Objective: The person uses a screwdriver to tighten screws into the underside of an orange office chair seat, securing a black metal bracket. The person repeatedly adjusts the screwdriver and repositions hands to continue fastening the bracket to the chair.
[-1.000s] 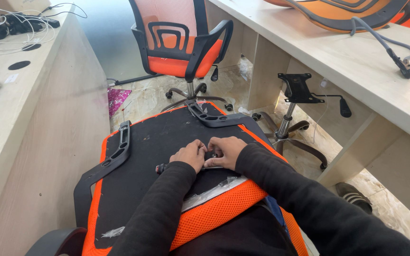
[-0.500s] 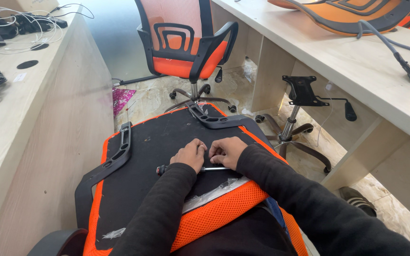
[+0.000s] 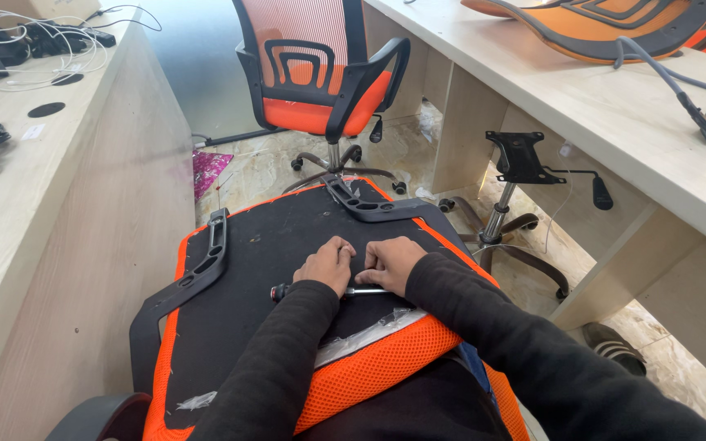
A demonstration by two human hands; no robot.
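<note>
An upturned chair seat (image 3: 271,245) lies in front of me, its black underside up and orange mesh along the edge. Two black armrests are fixed to it, one on the left (image 3: 206,261) and one at the far end (image 3: 369,208). My left hand (image 3: 326,265) and my right hand (image 3: 390,263) rest side by side on the black underside, fingers curled down and nearly touching. What lies under the fingertips is hidden. A screwdriver (image 3: 281,291) with a dark handle lies across the seat beneath my wrists, gripped by neither hand.
A complete orange and black office chair (image 3: 320,82) stands ahead. A chair base with gas lift and mounting plate (image 3: 508,188) stands at the right beside a wooden desk (image 3: 614,122) carrying an orange chair back (image 3: 606,28). The left bench (image 3: 34,171) holds cables.
My hands have stayed on the seat's underside, shifting only slightly apart. The screwdriver shaft shows more below my right hand. The view has drifted a little.
</note>
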